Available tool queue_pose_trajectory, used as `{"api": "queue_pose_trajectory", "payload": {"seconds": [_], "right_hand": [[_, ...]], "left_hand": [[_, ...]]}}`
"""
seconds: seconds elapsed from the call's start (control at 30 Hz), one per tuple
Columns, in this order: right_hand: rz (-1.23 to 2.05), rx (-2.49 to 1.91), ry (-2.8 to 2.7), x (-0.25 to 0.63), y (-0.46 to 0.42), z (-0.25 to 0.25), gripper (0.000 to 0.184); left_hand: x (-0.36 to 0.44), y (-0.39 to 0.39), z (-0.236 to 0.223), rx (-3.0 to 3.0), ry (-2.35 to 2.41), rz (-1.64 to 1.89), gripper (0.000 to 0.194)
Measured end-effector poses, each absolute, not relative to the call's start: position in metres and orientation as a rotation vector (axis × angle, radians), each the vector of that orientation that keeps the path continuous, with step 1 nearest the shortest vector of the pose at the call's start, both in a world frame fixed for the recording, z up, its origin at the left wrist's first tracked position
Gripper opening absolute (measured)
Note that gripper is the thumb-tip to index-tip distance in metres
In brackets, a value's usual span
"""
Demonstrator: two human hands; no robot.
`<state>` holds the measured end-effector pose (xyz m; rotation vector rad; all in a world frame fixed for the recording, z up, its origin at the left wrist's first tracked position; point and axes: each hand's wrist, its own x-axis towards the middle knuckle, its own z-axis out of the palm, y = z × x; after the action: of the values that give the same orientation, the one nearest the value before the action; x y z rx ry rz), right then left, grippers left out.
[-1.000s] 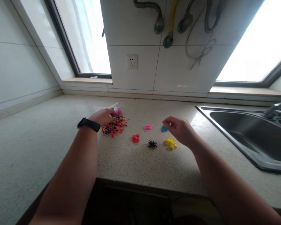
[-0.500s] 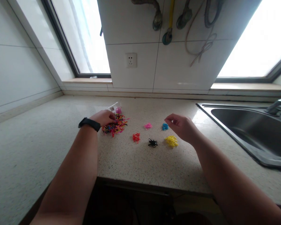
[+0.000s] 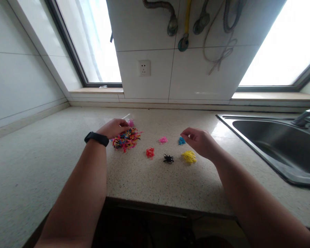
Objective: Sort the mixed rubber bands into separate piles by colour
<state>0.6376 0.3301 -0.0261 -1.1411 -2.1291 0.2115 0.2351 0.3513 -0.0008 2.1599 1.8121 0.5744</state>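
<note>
A mixed heap of small colourful rubber bands (image 3: pixel 126 140) lies on the left part of the counter. My left hand (image 3: pixel 115 127), wearing a black wristband, is at the heap's upper edge with its fingertips pinched together; what they hold, if anything, is too small to see. Above the small blue pile of bands (image 3: pixel 181 141) hovers my right hand (image 3: pixel 197 139), thumb and fingers also pinched, their contents hidden. Separate little piles lie between and below the hands: pink bands (image 3: pixel 163 140), red bands (image 3: pixel 150 153), black bands (image 3: pixel 168 158) and yellow bands (image 3: pixel 189 157).
Behind the heap sits a clear plastic bag (image 3: pixel 127 117) with something pink in or beside it. A steel sink (image 3: pixel 263 144) with a tap (image 3: pixel 308 115) is set into the speckled counter (image 3: pixel 144 182) on the right. The tiled wall carries a socket (image 3: pixel 144 68) and pipes.
My left hand has lifted slightly out of the heap toward its upper edge, uncovering more of the bands. My right hand has stayed almost in place by the blue pile.
</note>
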Motion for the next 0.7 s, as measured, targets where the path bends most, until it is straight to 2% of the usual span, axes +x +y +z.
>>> {"api": "queue_pose_trajectory", "payload": {"seconds": [0.37,0.7], "right_hand": [[0.207,-1.154,-2.183,0.637,0.329,-0.024,0.019],[0.225,-1.144,-2.222,0.635,0.326,-0.022,0.017]], "left_hand": [[0.242,0.353,-0.003,2.042,1.712,0.703,0.037],[0.259,0.358,-0.011,1.763,1.451,0.936,0.024]]}}
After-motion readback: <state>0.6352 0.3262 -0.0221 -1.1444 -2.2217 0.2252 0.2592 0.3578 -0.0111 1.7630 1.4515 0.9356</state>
